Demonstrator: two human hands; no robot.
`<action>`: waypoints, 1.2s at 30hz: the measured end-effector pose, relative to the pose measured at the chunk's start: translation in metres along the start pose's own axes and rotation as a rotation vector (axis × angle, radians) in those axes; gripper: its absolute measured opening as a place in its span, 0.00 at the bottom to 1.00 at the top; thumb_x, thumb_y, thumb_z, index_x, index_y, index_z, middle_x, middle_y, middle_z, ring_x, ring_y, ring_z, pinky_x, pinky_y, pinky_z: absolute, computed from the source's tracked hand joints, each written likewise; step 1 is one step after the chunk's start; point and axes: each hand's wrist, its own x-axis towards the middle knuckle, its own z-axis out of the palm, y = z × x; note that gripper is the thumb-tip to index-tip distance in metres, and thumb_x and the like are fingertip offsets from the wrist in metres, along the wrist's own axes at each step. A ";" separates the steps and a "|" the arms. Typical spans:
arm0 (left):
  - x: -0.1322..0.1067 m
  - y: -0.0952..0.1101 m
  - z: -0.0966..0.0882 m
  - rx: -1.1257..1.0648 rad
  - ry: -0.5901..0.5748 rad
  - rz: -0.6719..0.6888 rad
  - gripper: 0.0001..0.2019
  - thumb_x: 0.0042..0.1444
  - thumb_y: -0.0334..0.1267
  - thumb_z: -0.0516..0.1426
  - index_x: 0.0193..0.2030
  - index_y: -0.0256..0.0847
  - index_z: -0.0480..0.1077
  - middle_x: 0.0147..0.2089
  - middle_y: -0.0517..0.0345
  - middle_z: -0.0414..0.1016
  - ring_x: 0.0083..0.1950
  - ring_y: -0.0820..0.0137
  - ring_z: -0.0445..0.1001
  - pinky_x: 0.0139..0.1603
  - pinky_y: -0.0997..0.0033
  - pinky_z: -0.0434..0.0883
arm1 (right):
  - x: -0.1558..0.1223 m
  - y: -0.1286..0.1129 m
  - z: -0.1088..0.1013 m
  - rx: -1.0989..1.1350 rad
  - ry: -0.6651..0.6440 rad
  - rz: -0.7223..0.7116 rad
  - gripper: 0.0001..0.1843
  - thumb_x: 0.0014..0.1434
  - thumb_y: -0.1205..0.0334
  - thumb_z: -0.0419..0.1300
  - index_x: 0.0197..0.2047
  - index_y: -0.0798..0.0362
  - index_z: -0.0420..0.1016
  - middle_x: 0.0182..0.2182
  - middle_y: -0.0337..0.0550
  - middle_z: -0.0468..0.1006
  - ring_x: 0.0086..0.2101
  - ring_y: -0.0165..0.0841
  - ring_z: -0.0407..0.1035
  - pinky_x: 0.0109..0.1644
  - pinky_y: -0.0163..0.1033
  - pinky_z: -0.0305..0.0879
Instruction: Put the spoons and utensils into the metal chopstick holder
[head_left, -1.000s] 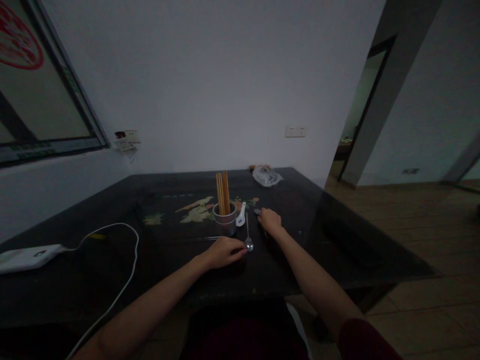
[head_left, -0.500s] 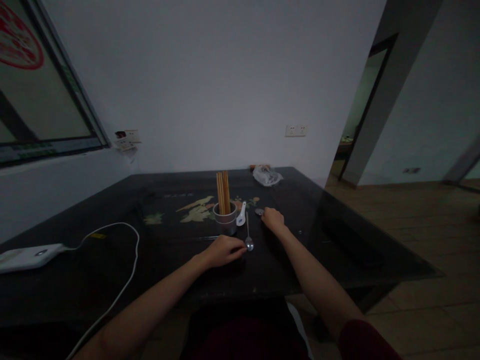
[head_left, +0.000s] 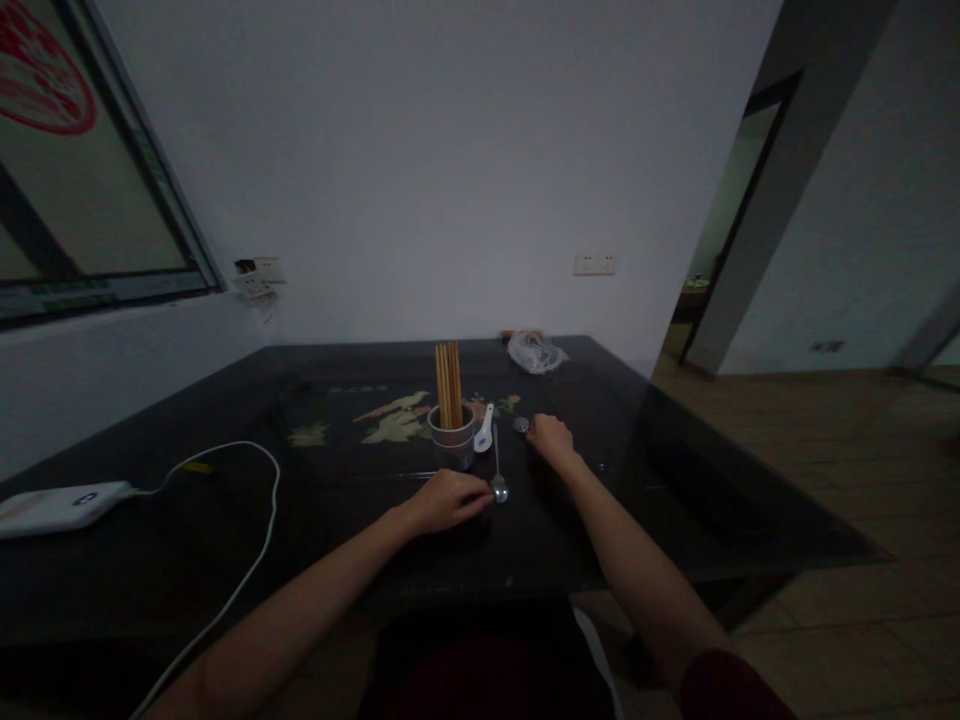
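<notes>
Inside table edge [head_left: 517,582], spoon [head_left: 520,425] in hand [head_left: 551,439]

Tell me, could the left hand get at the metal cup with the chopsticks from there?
Probably yes: the left hand is just on the near side of the metal cup, and nothing seems to stand between them.

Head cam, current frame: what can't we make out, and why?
All in the head view:
- Handle of the far metal spoon: hidden by the right hand, so its grip is unclear.
- Left hand on the near metal spoon: touching or just beside, too small to tell.
- Lower ends of the chopsticks: hidden by the cup.
- White device: cut off by the left edge.
- Tabletop lettering: too small, dim.
</notes>
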 end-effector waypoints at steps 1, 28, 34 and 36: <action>0.000 0.000 0.000 0.001 -0.002 -0.002 0.11 0.63 0.37 0.49 0.36 0.38 0.71 0.33 0.57 0.76 0.34 0.72 0.74 0.34 0.78 0.64 | 0.000 0.000 0.000 0.000 -0.002 0.001 0.14 0.60 0.63 0.54 0.47 0.56 0.74 0.46 0.58 0.76 0.47 0.45 0.72 0.45 0.41 0.66; -0.004 -0.001 -0.008 0.025 0.045 0.010 0.12 0.64 0.38 0.48 0.37 0.39 0.72 0.34 0.56 0.77 0.35 0.72 0.75 0.37 0.77 0.65 | -0.003 -0.002 -0.009 0.108 0.062 0.038 0.13 0.60 0.60 0.54 0.43 0.51 0.78 0.43 0.52 0.79 0.44 0.42 0.74 0.45 0.40 0.66; -0.005 -0.003 -0.012 0.030 0.092 -0.001 0.12 0.63 0.37 0.48 0.38 0.39 0.72 0.34 0.56 0.78 0.35 0.71 0.75 0.37 0.76 0.65 | 0.000 -0.005 -0.010 0.533 0.011 -0.036 0.10 0.56 0.60 0.57 0.36 0.54 0.78 0.29 0.44 0.81 0.33 0.34 0.76 0.36 0.32 0.66; -0.005 -0.002 -0.013 0.018 0.101 -0.006 0.12 0.63 0.37 0.48 0.38 0.39 0.72 0.34 0.56 0.77 0.35 0.71 0.75 0.36 0.76 0.66 | 0.000 -0.007 -0.009 0.721 -0.040 -0.100 0.09 0.55 0.61 0.58 0.33 0.56 0.77 0.25 0.43 0.80 0.29 0.32 0.75 0.33 0.32 0.66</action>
